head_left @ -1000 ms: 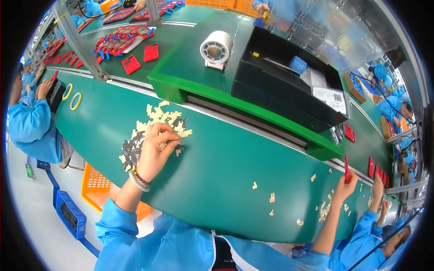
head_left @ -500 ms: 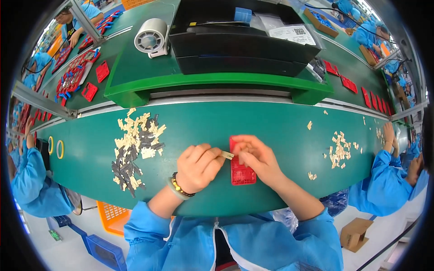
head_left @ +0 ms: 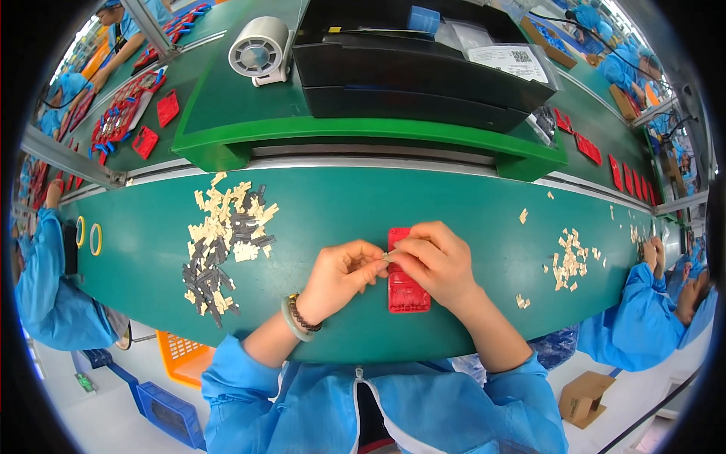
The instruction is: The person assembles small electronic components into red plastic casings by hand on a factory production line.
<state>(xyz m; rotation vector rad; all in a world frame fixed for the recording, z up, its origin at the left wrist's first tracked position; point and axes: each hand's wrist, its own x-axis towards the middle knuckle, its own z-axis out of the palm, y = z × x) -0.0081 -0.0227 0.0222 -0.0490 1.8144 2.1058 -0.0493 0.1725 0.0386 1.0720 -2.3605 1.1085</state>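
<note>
My left hand (head_left: 344,276) and my right hand (head_left: 437,265) meet over a red plastic housing (head_left: 409,296) that lies on the green table. Between their fingertips is a small cream plastic piece (head_left: 387,257), mostly hidden by the fingers. Thumb and forefinger of each hand are pinched on it. The housing rests under my right hand, which covers part of it. To the left lies a heap of cream strips (head_left: 219,204) and dark grey strips (head_left: 204,284). A looser scatter of little cream pieces (head_left: 569,261) lies to the right.
Beyond the table's far edge, a green raised shelf (head_left: 363,130) carries a black bin (head_left: 408,83) and a white fan (head_left: 259,49). Two tape rolls (head_left: 96,239) stand at the left. Co-workers in blue sleeves (head_left: 628,325) sit on both sides. Red housings (head_left: 168,108) line the far belt.
My right hand has come in to pinch the cream piece. My left fingers have shifted, and less of the piece shows. The whole view has tilted slightly.
</note>
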